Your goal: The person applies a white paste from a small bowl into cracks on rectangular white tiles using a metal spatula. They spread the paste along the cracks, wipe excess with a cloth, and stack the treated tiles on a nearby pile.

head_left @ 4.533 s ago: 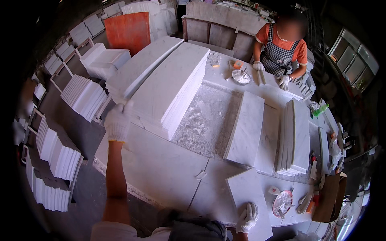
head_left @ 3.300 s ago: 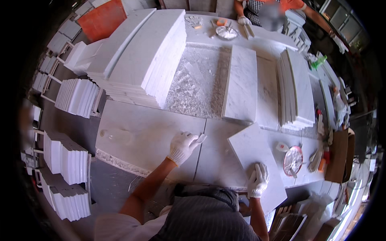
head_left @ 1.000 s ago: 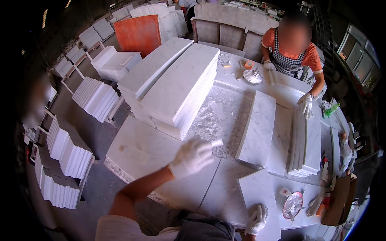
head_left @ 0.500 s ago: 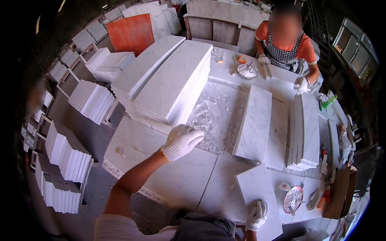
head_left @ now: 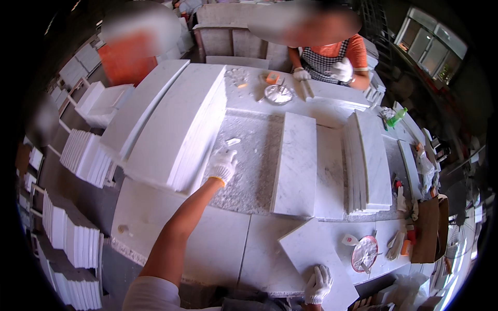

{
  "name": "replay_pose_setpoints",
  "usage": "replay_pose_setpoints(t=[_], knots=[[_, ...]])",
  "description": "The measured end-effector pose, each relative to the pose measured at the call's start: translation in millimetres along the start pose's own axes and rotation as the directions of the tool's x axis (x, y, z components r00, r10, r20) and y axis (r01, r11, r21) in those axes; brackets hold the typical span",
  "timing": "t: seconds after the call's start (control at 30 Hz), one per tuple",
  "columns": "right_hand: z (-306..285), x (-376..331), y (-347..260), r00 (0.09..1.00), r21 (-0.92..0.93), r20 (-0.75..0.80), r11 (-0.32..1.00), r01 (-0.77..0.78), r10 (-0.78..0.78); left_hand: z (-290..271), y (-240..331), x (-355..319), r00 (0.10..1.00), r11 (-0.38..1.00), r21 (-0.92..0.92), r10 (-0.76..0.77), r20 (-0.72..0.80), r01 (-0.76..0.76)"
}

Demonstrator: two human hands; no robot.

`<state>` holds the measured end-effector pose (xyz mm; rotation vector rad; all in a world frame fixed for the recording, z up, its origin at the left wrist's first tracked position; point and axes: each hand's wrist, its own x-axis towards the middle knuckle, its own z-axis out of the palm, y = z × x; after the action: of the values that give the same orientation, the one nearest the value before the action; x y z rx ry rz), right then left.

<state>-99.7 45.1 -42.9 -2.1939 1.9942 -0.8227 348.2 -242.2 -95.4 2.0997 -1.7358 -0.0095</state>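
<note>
My left hand (head_left: 223, 164), in a white knit glove, reaches over the dusty grey recess (head_left: 253, 155) in the worktable. Its fingers are stretched out and slightly smeared, with a small white chip (head_left: 233, 141) just beyond the fingertips. Left of that hand rises a tall stack of white marble slabs (head_left: 179, 119). My right hand (head_left: 318, 285), gloved too, lies flat near the lower edge of a loose marble slab (head_left: 311, 249), fingers extended. That slab sits askew at the table's near side. Beyond it, another slab (head_left: 295, 163) lies along the recess's right side.
Across the table a co-worker in an orange shirt (head_left: 332, 50) has gloved hands near narrow stone strips (head_left: 307, 89). More slabs (head_left: 365, 160) stand stacked at right. A red-rimmed plate of white paste (head_left: 365, 254), a cardboard box (head_left: 430, 228) and a green bottle (head_left: 396, 118) are on the right.
My left hand has moved forward, from the recess's near corner to over it. My right hand stays on the slab. The view has shifted, and the co-worker's one hand has drawn in toward the body.
</note>
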Motion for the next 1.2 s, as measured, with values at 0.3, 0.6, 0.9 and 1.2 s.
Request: replay_pose_setpoints(t=[0.3,0.6,0.9,1.2], knots=[[19.4,-2.4,33.5,0.999,0.217,-0.048,0.976,0.015,-0.005,71.2,-19.1,92.5,0.999,0.960,0.279,0.003,0.032,-0.011],[-14.9,14.7,33.2,0.999,0.035,0.053,0.999,0.003,-0.005,81.5,-8.9,73.8,0.981,0.991,-0.117,0.045,-0.191,-0.068],[-13.7,-4.7,53.0,1.000,0.123,0.029,0.992,-0.001,-0.003,-30.9,102.0,-177.7,0.986,0.940,-0.331,0.022,-0.167,-0.077],[-42.8,5.3,239.3,0.882,0.369,-0.207,0.868,-0.331,0.424,-57.3,107.7,-292.5,0.957,0.991,-0.039,0.130,0.258,-0.124]])
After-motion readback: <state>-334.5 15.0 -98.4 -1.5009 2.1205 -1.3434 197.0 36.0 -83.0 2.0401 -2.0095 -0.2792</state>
